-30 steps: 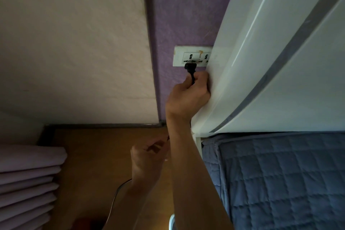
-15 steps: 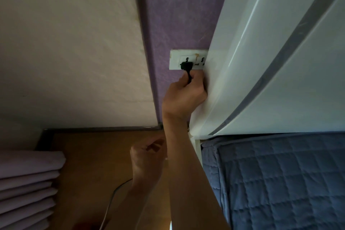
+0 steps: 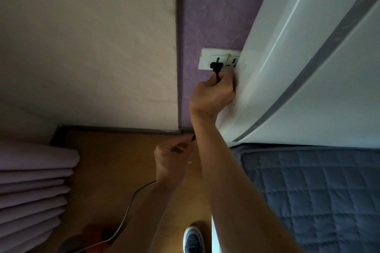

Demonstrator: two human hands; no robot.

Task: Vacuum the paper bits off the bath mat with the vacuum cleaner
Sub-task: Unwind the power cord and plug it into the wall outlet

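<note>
A black plug [image 3: 216,66] sits at the wall socket [image 3: 219,59], its neck pinched in the right hand [image 3: 213,93]; the left hand [image 3: 171,159] is closed around the cord [image 3: 131,199] lower down. One plug, one socket plate, two hands. Neither bath mat nor paper bits are in view, so by appearances vacuuming has not begun.

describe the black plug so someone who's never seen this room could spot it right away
Find the strip of purple wall between the cream wall and the white headboard. Low on it is a white socket plate, partly hidden by the headboard. The black plug sits at its left outlet, its cord running down into the right hand; it is the only black thing on the plate.
</note>
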